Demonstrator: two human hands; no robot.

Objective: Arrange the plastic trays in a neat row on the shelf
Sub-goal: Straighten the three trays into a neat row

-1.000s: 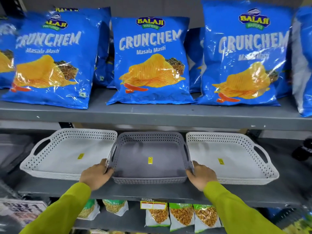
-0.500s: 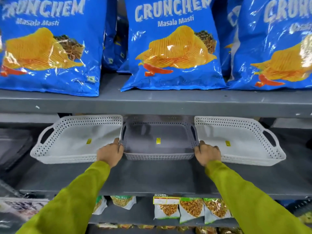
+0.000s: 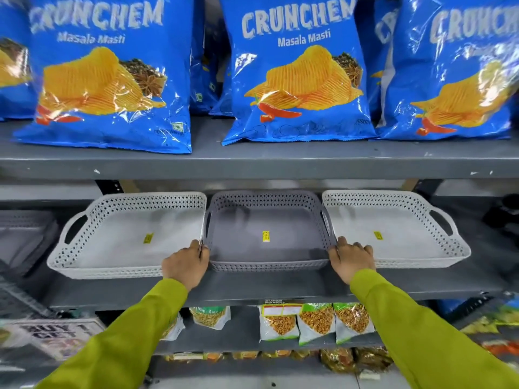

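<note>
Three perforated plastic trays lie side by side on the grey middle shelf (image 3: 252, 287). A grey tray (image 3: 266, 266) is in the centre, between a white tray (image 3: 92, 265) on the left and a white tray (image 3: 421, 259) on the right. The left white tray sits slightly askew. My left hand (image 3: 185, 265) grips the grey tray's front left corner. My right hand (image 3: 351, 258) holds its front right corner, fingers over the rim beside the right white tray.
Large blue chip bags (image 3: 295, 74) stand on the upper shelf (image 3: 252, 164) directly above the trays. Small snack packets (image 3: 314, 321) fill the shelf below. More stacked grey trays (image 3: 22, 237) sit at far left. A dark object (image 3: 502, 214) is at the far right.
The grey tray has slid back on the shelf between the two white trays, with both my hands on its front corners. The camera has moved closer and lower.
</note>
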